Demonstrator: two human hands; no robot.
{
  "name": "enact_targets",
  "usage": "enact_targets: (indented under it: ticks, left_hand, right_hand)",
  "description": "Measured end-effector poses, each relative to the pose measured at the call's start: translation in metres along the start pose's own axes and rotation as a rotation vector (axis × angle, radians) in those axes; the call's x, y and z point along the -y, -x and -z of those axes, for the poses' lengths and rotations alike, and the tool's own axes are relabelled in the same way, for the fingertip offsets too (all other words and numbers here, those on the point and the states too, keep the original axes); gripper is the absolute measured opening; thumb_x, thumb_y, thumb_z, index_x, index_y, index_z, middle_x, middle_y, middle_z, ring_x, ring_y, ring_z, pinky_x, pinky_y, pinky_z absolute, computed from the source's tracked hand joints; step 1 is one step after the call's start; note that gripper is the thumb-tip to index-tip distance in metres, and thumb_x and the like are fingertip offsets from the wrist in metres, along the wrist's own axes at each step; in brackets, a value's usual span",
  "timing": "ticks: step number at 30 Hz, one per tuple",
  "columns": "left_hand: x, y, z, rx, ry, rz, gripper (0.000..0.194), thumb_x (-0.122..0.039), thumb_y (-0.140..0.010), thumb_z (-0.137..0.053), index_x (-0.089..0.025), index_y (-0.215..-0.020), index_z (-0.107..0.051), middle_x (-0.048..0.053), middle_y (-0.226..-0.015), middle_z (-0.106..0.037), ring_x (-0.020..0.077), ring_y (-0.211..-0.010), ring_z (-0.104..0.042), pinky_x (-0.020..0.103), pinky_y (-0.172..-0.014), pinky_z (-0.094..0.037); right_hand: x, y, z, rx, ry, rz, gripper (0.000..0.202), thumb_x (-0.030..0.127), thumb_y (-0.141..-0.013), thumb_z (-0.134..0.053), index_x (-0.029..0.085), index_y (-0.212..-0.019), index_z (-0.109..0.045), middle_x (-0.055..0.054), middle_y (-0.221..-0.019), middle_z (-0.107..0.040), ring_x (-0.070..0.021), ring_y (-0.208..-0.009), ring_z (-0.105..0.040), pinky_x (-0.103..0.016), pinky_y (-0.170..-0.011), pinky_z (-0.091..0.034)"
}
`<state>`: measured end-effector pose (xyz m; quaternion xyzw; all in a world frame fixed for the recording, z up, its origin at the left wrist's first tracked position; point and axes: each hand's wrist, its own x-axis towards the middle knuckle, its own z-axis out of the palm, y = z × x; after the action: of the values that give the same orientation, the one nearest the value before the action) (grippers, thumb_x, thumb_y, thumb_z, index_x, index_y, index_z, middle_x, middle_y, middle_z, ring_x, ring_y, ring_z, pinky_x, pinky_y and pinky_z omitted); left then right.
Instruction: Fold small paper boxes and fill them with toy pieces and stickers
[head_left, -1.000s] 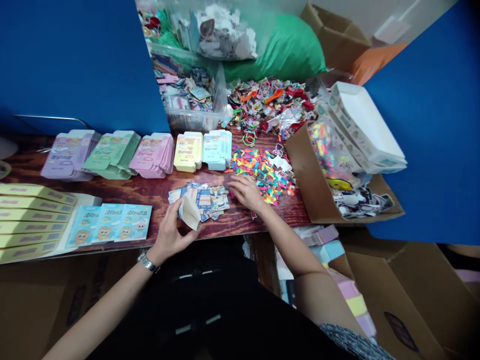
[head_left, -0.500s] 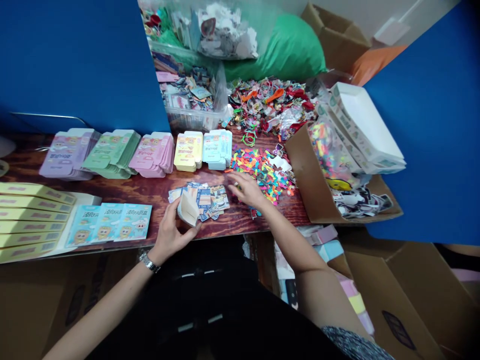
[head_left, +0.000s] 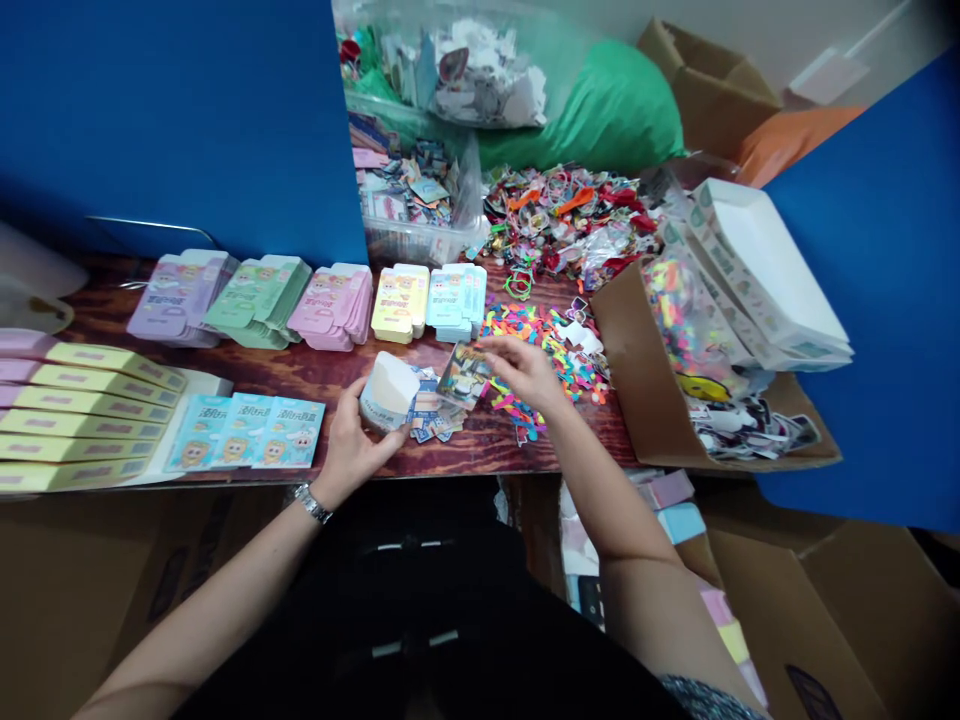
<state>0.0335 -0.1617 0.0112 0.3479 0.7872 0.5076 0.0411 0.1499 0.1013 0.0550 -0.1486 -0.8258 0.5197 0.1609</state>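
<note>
My left hand (head_left: 358, 447) grips a small light-blue box (head_left: 389, 393) with its open top flap up, just above the table edge. Between thumb and fingers, my right hand (head_left: 523, 372) pinches a printed card (head_left: 463, 377), tilted, right of the box. Beneath both lie scattered printed cards (head_left: 437, 424), partly hidden by the box. Small colourful pieces (head_left: 577, 372) are spread beyond and right of my right hand. Three light-blue boxes (head_left: 289, 433) lie overlapping to the left of my left hand.
Stacks of flat purple (head_left: 174, 297), green (head_left: 255, 298), pink (head_left: 330, 305), yellow (head_left: 400, 303) and blue boxes (head_left: 454, 300) line the back. Yellow boxes (head_left: 82, 420) fill the left. A cardboard box (head_left: 637, 385) stands right, a clear bin (head_left: 420, 240) behind.
My right hand has taken hold of a card and lifted it from the pile. The box in my left hand has turned more upright. The whole view has shifted slightly.
</note>
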Motion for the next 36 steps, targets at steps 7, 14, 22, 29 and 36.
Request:
enact_targets:
  ticks: [7,14,22,29,36]
  left_hand:
    - [-0.01,-0.007,-0.002,0.002,-0.105,0.004,0.066,-0.049,-0.069,-0.079,-0.016,-0.119,-0.05,0.007,-0.104,-0.062,0.0222,-0.09,-0.065,0.033,-0.078,-0.054]
    - [-0.016,-0.009,-0.009,-0.021,-0.133,-0.052,0.064,-0.051,-0.068,-0.08,-0.016,-0.114,-0.052,0.006,-0.097,-0.063,0.0204,-0.081,-0.065,0.03,-0.07,-0.052]
    - [-0.02,-0.013,-0.017,-0.074,-0.177,-0.222,0.063,-0.045,-0.071,-0.079,-0.013,-0.118,-0.051,0.01,-0.104,-0.062,0.0238,-0.093,-0.064,0.033,-0.082,-0.053]
    - [-0.021,-0.013,-0.02,-0.054,-0.17,-0.251,0.062,-0.04,-0.073,-0.079,-0.012,-0.12,-0.05,0.012,-0.108,-0.061,0.0249,-0.1,-0.062,0.035,-0.087,-0.052]
    - [-0.018,-0.015,-0.017,-0.074,-0.232,-0.378,0.061,-0.037,-0.076,-0.076,-0.012,-0.124,-0.049,0.014,-0.111,-0.06,0.0273,-0.103,-0.059,0.039,-0.09,-0.049]
  right_hand:
    - [0.061,0.011,-0.027,-0.402,0.127,0.444,0.021,0.022,-0.094,-0.058,0.023,-0.114,-0.066,-0.003,-0.103,-0.065,-0.0109,-0.091,-0.062,-0.025,-0.081,-0.054]
    - [0.064,0.012,-0.04,-0.249,0.323,0.534,0.022,0.017,-0.097,-0.052,0.019,-0.115,-0.065,-0.005,-0.105,-0.065,-0.01,-0.096,-0.062,-0.024,-0.086,-0.054]
    - [0.057,0.027,-0.045,-0.231,0.473,0.639,0.024,0.012,-0.095,-0.053,0.016,-0.116,-0.064,-0.007,-0.107,-0.065,-0.0116,-0.105,-0.062,-0.024,-0.093,-0.055]
    - [0.053,0.033,-0.045,-0.31,0.544,0.631,0.012,0.013,-0.094,-0.055,0.012,-0.103,-0.063,-0.007,-0.098,-0.067,-0.0122,-0.092,-0.064,-0.024,-0.085,-0.054]
    - [0.047,0.04,-0.051,-0.233,0.822,0.614,0.021,0.015,-0.095,-0.052,0.02,-0.109,-0.068,-0.005,-0.102,-0.064,-0.0128,-0.096,-0.059,-0.025,-0.084,-0.047]
